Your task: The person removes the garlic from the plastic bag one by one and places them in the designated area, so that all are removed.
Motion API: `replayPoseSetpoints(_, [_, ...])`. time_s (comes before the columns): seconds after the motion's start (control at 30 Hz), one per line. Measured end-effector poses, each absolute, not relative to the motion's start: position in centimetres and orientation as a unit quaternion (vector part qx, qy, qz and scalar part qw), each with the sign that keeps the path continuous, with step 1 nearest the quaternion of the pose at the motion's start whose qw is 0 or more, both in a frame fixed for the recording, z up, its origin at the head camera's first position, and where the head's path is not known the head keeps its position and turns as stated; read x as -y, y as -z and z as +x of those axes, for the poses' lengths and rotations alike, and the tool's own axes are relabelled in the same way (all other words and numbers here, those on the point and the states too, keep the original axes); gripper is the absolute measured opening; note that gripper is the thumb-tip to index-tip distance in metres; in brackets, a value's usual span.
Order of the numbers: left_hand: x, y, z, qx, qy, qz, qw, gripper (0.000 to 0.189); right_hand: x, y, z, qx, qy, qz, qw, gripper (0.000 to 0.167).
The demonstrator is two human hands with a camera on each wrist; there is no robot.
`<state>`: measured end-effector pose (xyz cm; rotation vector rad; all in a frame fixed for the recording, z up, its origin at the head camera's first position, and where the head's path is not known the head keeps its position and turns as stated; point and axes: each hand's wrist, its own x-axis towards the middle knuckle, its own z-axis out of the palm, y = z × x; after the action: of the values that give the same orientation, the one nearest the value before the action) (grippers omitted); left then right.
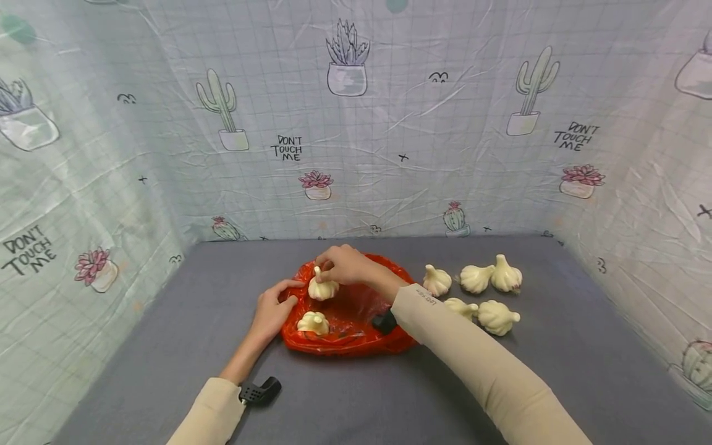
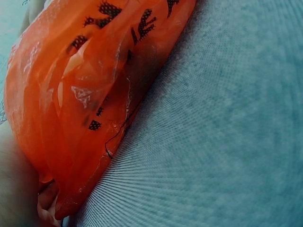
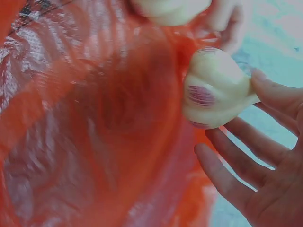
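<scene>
In the head view a red plastic bag (image 1: 345,346) lies spread open on the grey table. My right hand (image 1: 347,264) is over its far left part and pinches a garlic bulb (image 1: 322,289) by the stem. The right wrist view shows this garlic bulb (image 3: 215,92) between thumb and fingers, purple streaks on its skin. Another garlic bulb (image 1: 313,323) sits inside the bag at the front left. My left hand (image 1: 272,312) holds the bag's left edge. Black print shows on the bag's side (image 2: 94,94) in the left wrist view, where most of that hand is hidden.
Right of the bag, several garlic bulbs lie on the table, among them one garlic bulb (image 1: 497,317) at the front and one garlic bulb (image 1: 506,275) at the back; my right sleeve (image 1: 473,352) partly covers the group. A patterned curtain (image 1: 378,136) stands behind the table.
</scene>
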<state>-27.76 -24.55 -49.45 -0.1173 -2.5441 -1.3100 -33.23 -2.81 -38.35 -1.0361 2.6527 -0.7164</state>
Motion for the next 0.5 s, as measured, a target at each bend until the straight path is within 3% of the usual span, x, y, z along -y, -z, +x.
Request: replayPoseSetpoints(0.5, [24.6,49.5,-27.6,0.880,0.454,-0.041,0.129,0.036,-4.5,32.7,-30.5,-0.883,0.284,-0.372,0.038,0.026])
